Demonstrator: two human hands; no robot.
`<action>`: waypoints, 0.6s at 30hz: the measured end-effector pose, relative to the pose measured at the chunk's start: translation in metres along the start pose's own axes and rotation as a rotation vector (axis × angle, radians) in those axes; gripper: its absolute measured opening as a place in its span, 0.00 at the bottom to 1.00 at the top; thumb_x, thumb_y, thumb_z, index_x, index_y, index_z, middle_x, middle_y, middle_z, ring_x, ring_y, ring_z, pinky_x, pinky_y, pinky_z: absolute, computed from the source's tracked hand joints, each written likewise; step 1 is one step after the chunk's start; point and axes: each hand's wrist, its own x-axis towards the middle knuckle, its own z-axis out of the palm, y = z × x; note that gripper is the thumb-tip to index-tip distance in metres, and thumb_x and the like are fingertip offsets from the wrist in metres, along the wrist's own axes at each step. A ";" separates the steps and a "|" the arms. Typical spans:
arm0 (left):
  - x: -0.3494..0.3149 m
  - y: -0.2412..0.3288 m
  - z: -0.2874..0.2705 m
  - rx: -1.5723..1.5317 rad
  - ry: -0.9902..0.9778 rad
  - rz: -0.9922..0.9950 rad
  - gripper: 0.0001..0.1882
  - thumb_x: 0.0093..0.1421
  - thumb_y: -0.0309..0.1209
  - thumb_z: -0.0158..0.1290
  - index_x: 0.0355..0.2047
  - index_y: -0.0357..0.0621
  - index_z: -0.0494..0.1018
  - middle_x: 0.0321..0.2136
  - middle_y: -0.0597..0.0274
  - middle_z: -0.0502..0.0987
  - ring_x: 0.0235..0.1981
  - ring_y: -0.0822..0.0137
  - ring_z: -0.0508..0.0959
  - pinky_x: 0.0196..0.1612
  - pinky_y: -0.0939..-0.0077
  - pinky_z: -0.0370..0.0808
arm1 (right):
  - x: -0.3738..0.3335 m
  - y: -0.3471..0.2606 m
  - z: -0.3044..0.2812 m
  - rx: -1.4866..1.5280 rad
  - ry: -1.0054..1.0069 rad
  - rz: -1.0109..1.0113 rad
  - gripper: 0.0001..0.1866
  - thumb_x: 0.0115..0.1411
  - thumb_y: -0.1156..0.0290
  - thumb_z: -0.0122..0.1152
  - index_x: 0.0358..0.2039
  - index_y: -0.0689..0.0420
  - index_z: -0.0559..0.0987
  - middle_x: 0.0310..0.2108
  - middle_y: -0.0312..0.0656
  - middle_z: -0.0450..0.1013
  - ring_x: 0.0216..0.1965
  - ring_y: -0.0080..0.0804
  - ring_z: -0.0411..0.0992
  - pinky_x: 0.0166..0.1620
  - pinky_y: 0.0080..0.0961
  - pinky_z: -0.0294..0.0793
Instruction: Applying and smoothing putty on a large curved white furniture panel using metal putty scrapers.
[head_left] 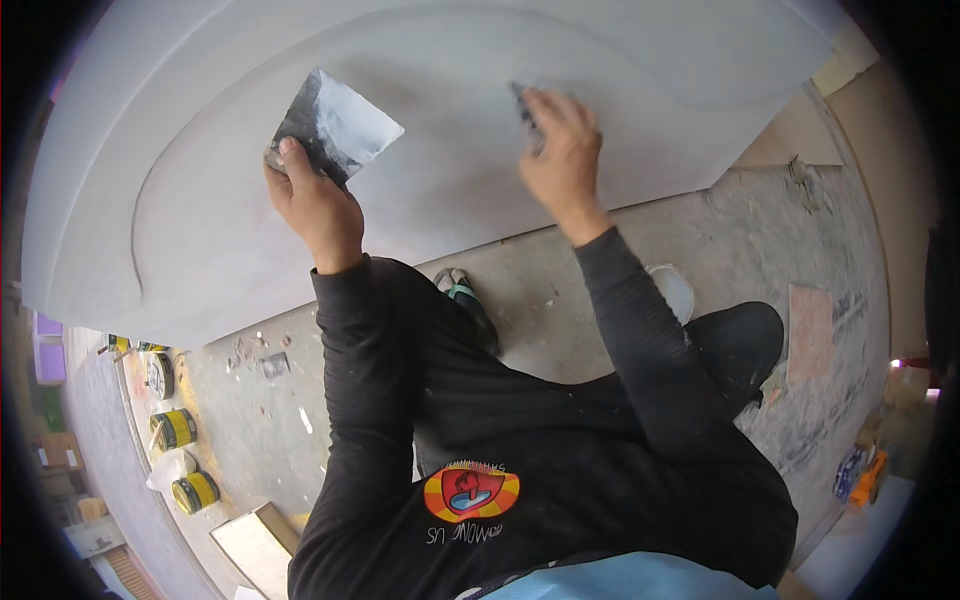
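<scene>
A large pale grey panel [440,200] with curved raised lines spans the upper part of the view. In front of it on the left, my left hand [325,220] grips a dark square putty board [300,123] by its lower corner, thumb on top. White putty [355,118] covers the board's right half. Farther right, my right hand [568,170] is closed round a small dark scraper [524,105], close to the panel's face. Its fingers are slightly blurred, and they hide much of the tool. Whether the blade touches the panel, I cannot tell.
Yellow-and-dark cans [174,428] stand on the stained floor at left, near an open box [255,550]. A white bucket [672,290] sits behind my right forearm. A pinkish sheet [810,332] lies at right, with an orange tool [868,480] beyond it.
</scene>
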 end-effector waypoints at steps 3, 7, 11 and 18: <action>0.001 -0.003 0.004 -0.003 -0.009 -0.043 0.13 0.72 0.35 0.44 0.44 0.36 0.69 0.39 0.60 0.75 0.39 0.71 0.75 0.45 0.75 0.73 | 0.036 0.018 -0.008 0.021 0.142 -0.027 0.29 0.43 0.79 0.62 0.51 0.55 0.78 0.54 0.36 0.71 0.53 0.50 0.66 0.53 0.49 0.68; 0.002 -0.006 0.007 -0.022 -0.008 -0.062 0.13 0.72 0.35 0.45 0.44 0.36 0.69 0.39 0.61 0.75 0.39 0.72 0.75 0.45 0.75 0.73 | 0.056 0.008 -0.004 0.041 0.178 -0.016 0.29 0.43 0.79 0.62 0.51 0.55 0.78 0.55 0.37 0.70 0.54 0.50 0.65 0.52 0.50 0.68; 0.000 -0.002 0.010 -0.042 -0.047 -0.056 0.12 0.71 0.35 0.45 0.44 0.36 0.69 0.39 0.61 0.75 0.39 0.72 0.75 0.45 0.76 0.73 | 0.037 -0.017 0.023 -0.111 0.186 -0.030 0.27 0.46 0.76 0.61 0.52 0.55 0.77 0.55 0.36 0.69 0.55 0.47 0.62 0.51 0.50 0.65; -0.002 -0.011 0.009 0.012 -0.120 -0.138 0.13 0.72 0.34 0.45 0.46 0.36 0.71 0.38 0.61 0.76 0.37 0.73 0.75 0.43 0.77 0.73 | -0.039 -0.006 0.030 -0.133 -0.104 -0.089 0.26 0.48 0.76 0.61 0.51 0.55 0.78 0.54 0.37 0.69 0.55 0.44 0.63 0.52 0.49 0.63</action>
